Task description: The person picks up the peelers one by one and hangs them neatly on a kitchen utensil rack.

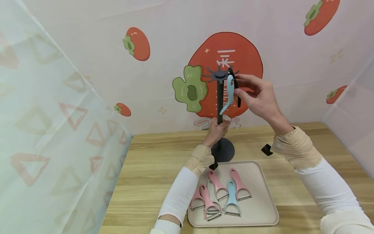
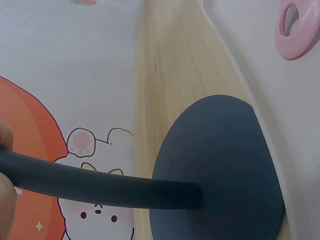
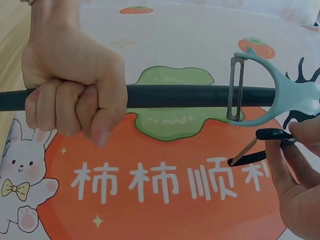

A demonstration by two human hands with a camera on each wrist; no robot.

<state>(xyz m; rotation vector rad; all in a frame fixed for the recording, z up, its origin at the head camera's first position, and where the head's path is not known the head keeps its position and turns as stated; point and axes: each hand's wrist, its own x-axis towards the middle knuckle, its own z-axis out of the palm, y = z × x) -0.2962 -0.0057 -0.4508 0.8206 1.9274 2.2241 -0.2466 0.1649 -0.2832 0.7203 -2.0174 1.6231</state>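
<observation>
A dark stand has a pole (image 1: 220, 100), a round base (image 2: 225, 150) and a spoked top (image 1: 219, 76). My left hand (image 1: 217, 131) grips the pole below its middle, fingers wrapped round it in the right wrist view. From a spoke on the right hangs a light blue peeler (image 1: 230, 87), blade end down. My right hand (image 1: 260, 97) pinches a black peeler (image 3: 250, 159) between thumb and fingers, right beside the blue one. The black handle's tip reaches up to the spokes in the head view; part of this peeler is hidden behind the blue one and the fingers.
A beige tray (image 1: 260, 201) lies in front of the base, holding several pink peelers, a light blue peeler (image 1: 231, 191) and a whitish one (image 1: 211, 188). The wooden table (image 1: 155, 169) meets a printed cloth backdrop (image 1: 163, 81) behind the stand. A small black piece (image 1: 267, 149) shows near my right wrist.
</observation>
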